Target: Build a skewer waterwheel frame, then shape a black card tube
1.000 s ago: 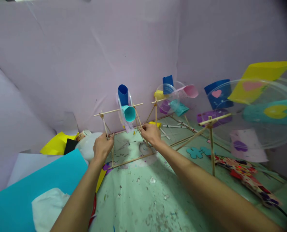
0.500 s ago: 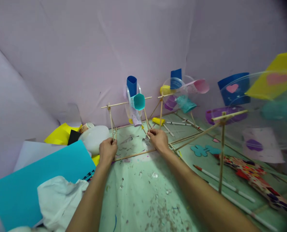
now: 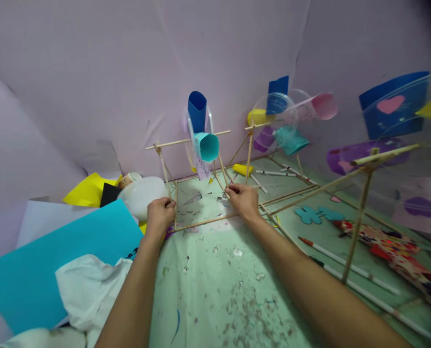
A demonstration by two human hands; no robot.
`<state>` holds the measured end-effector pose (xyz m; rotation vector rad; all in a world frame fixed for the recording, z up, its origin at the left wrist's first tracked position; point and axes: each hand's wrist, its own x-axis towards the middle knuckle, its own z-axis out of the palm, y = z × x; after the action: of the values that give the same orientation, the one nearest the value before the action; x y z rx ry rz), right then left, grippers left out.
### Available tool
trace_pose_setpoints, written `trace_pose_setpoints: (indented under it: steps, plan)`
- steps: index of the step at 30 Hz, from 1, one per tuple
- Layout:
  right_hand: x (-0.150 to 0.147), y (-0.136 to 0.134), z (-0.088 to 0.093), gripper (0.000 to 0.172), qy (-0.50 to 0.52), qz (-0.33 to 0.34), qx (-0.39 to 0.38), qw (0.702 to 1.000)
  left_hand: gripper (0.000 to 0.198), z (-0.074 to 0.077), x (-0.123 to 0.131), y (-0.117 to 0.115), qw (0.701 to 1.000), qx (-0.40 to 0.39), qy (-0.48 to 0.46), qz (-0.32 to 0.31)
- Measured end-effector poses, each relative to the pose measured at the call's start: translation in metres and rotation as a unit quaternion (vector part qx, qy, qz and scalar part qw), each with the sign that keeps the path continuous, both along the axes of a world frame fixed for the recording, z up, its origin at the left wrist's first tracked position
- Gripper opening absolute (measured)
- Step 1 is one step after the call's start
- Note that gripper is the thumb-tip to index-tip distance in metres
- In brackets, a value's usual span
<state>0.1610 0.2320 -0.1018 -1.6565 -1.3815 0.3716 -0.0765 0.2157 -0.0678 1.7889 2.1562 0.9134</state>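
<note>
A small stick frame [image 3: 200, 223] stands at the far end of the green tabletop. Across its top runs a thin wooden axle [image 3: 171, 144], carrying a little clear wheel with a blue paper cup [image 3: 197, 112] and a teal paper cup [image 3: 208, 147]; a pale patterned cup hangs lower. My left hand [image 3: 160, 216] is closed around the lower part of the left upright sticks. My right hand [image 3: 245, 202] pinches the lower end of the right upright sticks. The fingers partly hide where the sticks meet the base.
To the right stand a second paper-cup wheel [image 3: 278, 108] and a larger, nearer one on a stick support [image 3: 360, 217]. Paintbrushes [image 3: 349, 263] and floral fabric [image 3: 393, 251] lie there. Blue paper [image 3: 73, 261], white cloth [image 3: 88, 290] and a white bowl [image 3: 142, 193] are at left.
The view has shifted slightly, so the right-hand wheels sit farther right and higher. Both hands keep their hold on the frame's sticks, and the small wheel looks nearly the same.
</note>
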Motion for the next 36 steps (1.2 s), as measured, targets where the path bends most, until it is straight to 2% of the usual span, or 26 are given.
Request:
trace_pose_setpoints:
  steps: [5, 9, 20, 36]
  plan:
    - [0.0, 0.0, -0.002, 0.02, 0.006, 0.0, 0.011, 1.0, 0.021, 0.003, 0.001, -0.002, 0.999, 0.019, 0.027, -0.025]
    - [-0.001, -0.002, -0.001, 0.02, 0.006, -0.002, 0.012, 1.0, 0.022, 0.004, 0.002, -0.005, 0.999, 0.029, 0.029, -0.023]
    - [-0.001, -0.002, -0.002, 0.02, 0.005, 0.0, 0.01, 1.0, 0.024, -0.006, -0.001, -0.004, 0.998, 0.054, 0.031, -0.024]
    - [-0.004, -0.005, -0.001, 0.022, -0.007, -0.005, 0.02, 1.0, 0.025, -0.003, 0.0, -0.006, 0.997, 0.055, 0.042, -0.016]
